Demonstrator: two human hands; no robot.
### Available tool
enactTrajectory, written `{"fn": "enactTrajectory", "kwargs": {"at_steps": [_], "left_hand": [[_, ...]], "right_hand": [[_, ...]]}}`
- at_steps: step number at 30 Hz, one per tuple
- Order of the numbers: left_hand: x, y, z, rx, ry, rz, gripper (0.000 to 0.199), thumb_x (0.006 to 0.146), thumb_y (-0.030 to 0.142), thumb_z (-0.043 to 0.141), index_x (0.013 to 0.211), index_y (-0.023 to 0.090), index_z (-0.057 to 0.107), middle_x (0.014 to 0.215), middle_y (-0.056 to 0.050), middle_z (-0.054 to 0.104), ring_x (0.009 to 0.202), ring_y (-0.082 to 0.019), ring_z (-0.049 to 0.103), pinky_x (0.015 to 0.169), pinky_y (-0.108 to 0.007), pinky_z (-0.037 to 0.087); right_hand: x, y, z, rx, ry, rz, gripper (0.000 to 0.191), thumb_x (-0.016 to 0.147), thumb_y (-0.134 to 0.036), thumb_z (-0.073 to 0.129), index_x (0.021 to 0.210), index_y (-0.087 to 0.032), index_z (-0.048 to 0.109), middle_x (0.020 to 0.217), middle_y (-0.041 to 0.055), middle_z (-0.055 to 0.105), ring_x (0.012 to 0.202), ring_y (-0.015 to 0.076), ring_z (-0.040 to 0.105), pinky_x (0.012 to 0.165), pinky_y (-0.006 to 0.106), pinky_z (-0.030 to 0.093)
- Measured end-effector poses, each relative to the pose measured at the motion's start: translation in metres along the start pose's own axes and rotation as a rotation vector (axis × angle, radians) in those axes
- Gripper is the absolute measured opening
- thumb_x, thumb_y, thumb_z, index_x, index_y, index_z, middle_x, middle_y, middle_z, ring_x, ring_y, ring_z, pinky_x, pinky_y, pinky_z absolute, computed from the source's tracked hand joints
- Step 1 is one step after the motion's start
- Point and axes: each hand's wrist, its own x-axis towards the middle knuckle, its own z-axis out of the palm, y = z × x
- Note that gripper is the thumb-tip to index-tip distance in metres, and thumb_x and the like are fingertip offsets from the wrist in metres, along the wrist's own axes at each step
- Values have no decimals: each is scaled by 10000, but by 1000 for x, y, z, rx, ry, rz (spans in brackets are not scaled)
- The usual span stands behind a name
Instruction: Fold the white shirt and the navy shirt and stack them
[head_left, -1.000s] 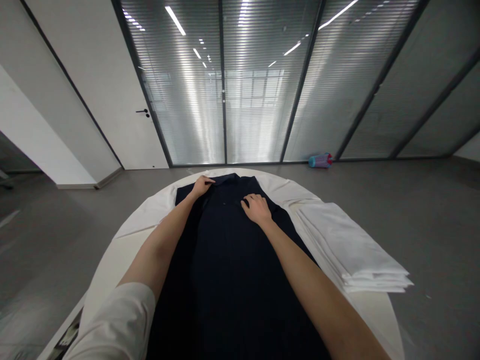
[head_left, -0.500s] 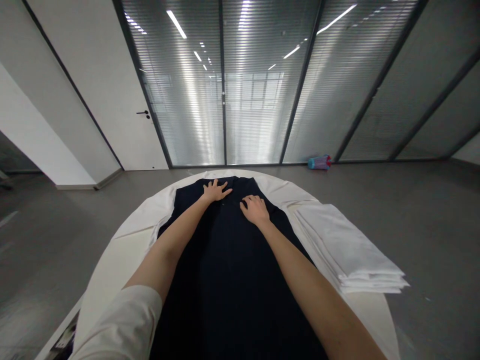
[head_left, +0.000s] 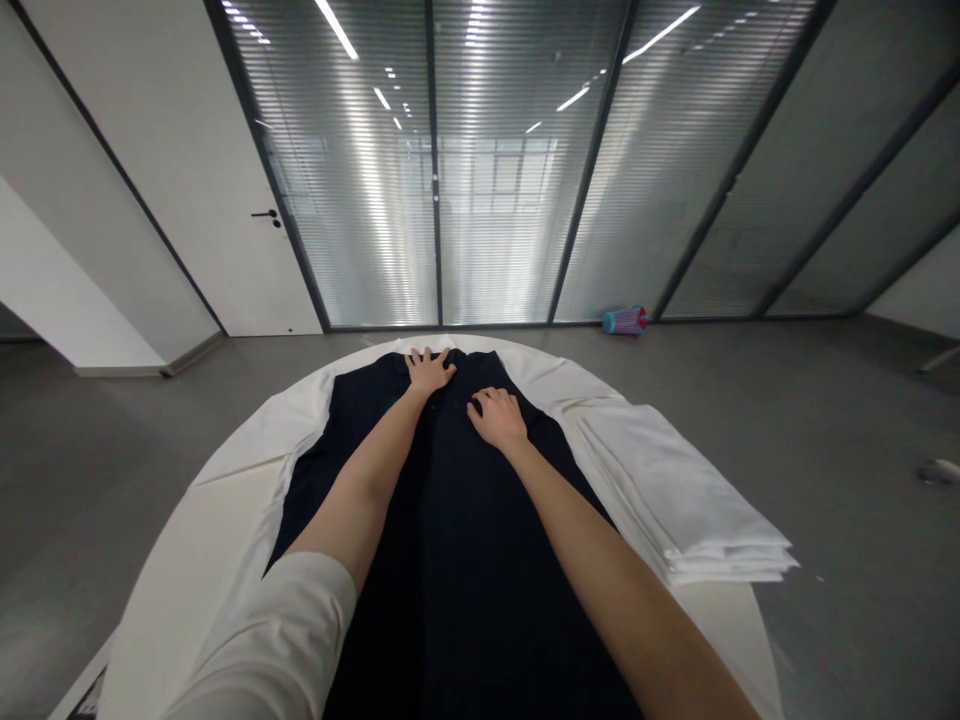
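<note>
A dark navy garment [head_left: 480, 540], which looks like a shirt, lies spread out over white cloth on a round white table [head_left: 202, 530]. At its far end, by the collar area, my left hand [head_left: 429, 373] rests flat on the fabric with its fingers spread. My right hand [head_left: 500, 418] lies on the garment a little nearer and to the right, fingers loosely bent and apart. I see nothing held in either hand. My forearms cover part of the garment's sides.
A stack of folded white cloth [head_left: 682, 490] sits at the table's right side, its corner jutting past the edge. White fabric [head_left: 300, 410] shows around the navy garment. On the floor by the glass partition [head_left: 495, 200] lies a blue and red object [head_left: 625, 320].
The view has shifted slightly, moving the scene left. My left hand's fingers are closer together, and more of the navy garment shows left of my left arm. My right hand stays on the fabric.
</note>
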Motion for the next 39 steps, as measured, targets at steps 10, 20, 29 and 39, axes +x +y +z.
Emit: {"fn": "enactTrajectory", "kwargs": {"at_steps": [10,20,29,39], "left_hand": [[10,-11,-10,23,-1,-114,965,796,787,464,1577,251,277,1649,-158,180,1474,-535,15,1137,-694,16],[16,-17,-6,-69,-45,-126,928,764,812,495,1532,303,384,1622,-140,279,1469,-522,132,1143,-692,77],[-36,-43,-24,-18,153,124,627,992,555,308,1532,247,392,1647,-79,231,1533,-339,72,1213,-565,85],[-55,-40,-23,25,-34,75,661,989,562,354,1565,239,324,1649,-120,199,1516,-400,103,1184,-630,137]], "right_hand": [[1,1,3,17,7,-6,382,1005,-376,424,1217,-186,678,1280,120,634,1159,295,517,964,407,383],[1,1,4,16,19,-7,376,998,-379,435,1212,-188,678,1272,120,636,1152,290,518,968,413,385],[1,1,3,24,0,3,390,995,-387,430,1221,-188,678,1280,124,629,1161,300,509,966,423,381],[1,2,4,1,17,-25,392,1004,-382,414,1222,-190,678,1289,116,631,1162,285,513,975,410,380]]}}
